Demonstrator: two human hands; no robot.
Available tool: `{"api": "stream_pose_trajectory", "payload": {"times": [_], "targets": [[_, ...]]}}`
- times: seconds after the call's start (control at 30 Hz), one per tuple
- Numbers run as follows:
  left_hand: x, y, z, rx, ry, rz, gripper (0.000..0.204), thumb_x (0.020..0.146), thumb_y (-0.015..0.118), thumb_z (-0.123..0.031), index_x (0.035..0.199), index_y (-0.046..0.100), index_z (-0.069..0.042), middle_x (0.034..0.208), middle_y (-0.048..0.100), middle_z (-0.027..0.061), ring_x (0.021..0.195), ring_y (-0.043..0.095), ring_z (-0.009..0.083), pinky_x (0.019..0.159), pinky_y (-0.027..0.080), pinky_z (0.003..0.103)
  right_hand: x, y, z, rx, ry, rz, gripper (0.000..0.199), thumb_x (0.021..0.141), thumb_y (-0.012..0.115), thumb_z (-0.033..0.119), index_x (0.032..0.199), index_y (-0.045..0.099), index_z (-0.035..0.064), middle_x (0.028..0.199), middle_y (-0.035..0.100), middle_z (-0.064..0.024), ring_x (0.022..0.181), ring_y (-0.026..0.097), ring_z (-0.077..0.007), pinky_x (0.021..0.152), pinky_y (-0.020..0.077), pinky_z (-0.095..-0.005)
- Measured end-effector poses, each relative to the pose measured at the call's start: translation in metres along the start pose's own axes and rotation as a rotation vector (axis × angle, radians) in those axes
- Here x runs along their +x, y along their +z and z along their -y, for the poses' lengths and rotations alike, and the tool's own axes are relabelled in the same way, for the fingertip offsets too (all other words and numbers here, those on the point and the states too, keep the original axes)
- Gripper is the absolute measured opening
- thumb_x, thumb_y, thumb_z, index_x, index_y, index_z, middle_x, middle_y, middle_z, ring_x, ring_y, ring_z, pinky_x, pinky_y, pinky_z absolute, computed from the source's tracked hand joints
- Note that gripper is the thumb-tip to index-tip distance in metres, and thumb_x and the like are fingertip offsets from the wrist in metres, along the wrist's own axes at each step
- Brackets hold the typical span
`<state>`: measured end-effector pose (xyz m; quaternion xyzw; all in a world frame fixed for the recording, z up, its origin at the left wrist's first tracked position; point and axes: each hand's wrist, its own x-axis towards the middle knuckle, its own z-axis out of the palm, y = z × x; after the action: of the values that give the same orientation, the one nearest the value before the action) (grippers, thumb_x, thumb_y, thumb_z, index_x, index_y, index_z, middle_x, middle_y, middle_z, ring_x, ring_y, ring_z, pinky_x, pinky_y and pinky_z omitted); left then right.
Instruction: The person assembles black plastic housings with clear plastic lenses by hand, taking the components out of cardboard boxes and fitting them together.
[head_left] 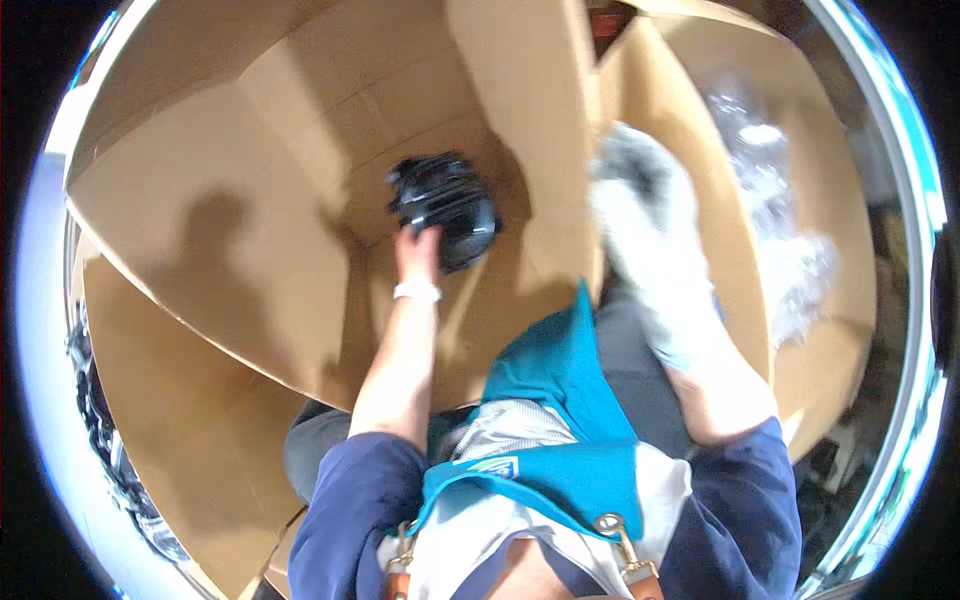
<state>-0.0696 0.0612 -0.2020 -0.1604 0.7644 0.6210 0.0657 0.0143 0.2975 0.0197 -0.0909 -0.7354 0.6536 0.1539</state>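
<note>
Item 1, left hand (418, 250): I log it reaching deep into the large cardboard box (230, 200), fingers closed onto the near edge of a black round object (445, 210), which sits low in the box by the inner corner where two walls meet. A white band circles the wrist. I judge the grip comes from the near side because that is the only edge open to the arm.

Item 2, right hand (650, 240): in a white glove, blurred, raised over the upright flap between the two boxes. I cannot tell how far it is open; I see nothing in it.

Item 3, second cardboard box (830, 330), to the right: holds crumpled clear plastic wrap (775, 210).

Item 4, room: the first box's walls and flaps stand high all round, so the open way out for the object is upward; the shared flap crowds it on the right. More dark goods in plastic (100, 430) lie at far left
</note>
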Motion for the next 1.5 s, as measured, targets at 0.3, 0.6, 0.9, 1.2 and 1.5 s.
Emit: {"api": "stream_pose_trajectory", "payload": {"times": [0.3, 0.6, 0.9, 1.2, 1.5], "targets": [[-0.091, -0.087, -0.046, -0.602, 0.113, -0.109, 0.041, 0.081, 0.051, -0.007, 0.12, 0.053, 0.005, 0.117, 0.058, 0.0161, 0.106, 0.059, 0.0279, 0.091, 0.049, 0.039, -0.063, -0.013, -0.017, -1.055, -0.337, -0.015, 0.076, 0.077, 0.062, 0.042, 0.134, 0.04, -0.001, 0.132, 0.044, -0.0267, 0.121, 0.045, -0.0392, 0.097, 0.0386, -0.0457], [-0.212, -0.17, -0.081, -0.74, 0.289, 0.048, 0.054, 0.082, 0.049, -0.027, 0.13, 0.047, -0.003, 0.127, 0.054, 0.0146, 0.117, 0.053, 0.0306, 0.098, 0.045, 0.044, -0.159, 0.027, -0.144, -1.43, -0.359, 1.231, 0.045, 0.074, 0.064, 0.031, 0.115, 0.066, 0.013, 0.122, 0.061, -0.0098, 0.115, 0.057, -0.0241, 0.09, 0.0431, -0.0405], [-0.273, -0.214, -0.084, -0.892, 0.327, -0.047, 0.055, 0.083, 0.05, -0.033, 0.131, 0.047, -0.006, 0.13, 0.052, 0.0125, 0.12, 0.05, 0.0301, 0.101, 0.041, 0.047, -0.125, 0.06, -0.233, -1.58, -0.002, 1.709, 0.096, 0.061, 0.076, 0.057, 0.139, 0.044, 0.0108, 0.146, 0.037, -0.0108, 0.133, 0.038, -0.0291, 0.107, 0.0326, -0.0455], [-0.328, -0.258, -0.084, -0.825, 0.472, -0.279, 0.052, 0.082, 0.051, -0.029, 0.128, 0.049, -0.006, 0.124, 0.056, 0.0124, 0.115, 0.054, 0.0287, 0.098, 0.044, 0.043, -0.062, 0.02, -0.122, -1.714, 0.194, 1.721, 0.092, 0.06, 0.073, 0.062, 0.132, 0.052, 0.0094, 0.136, 0.049, -0.0142, 0.124, 0.048, -0.0288, 0.103, 0.0392, -0.0408], [-0.359, -0.275, -0.079, -0.824, 0.525, -0.428, 0.055, 0.079, 0.053, -0.031, 0.127, 0.049, -0.005, 0.123, 0.057, 0.0122, 0.113, 0.055, 0.0291, 0.097, 0.045, 0.043, -0.002, 0.027, -0.046, -1.576, -0.275, 1.099, 0.05, 0.085, 0.047, 0.047, 0.103, 0.066, 0.0041, 0.106, 0.067, -0.0131, 0.096, 0.063, -0.03, 0.089, 0.0469, -0.0388]]}}
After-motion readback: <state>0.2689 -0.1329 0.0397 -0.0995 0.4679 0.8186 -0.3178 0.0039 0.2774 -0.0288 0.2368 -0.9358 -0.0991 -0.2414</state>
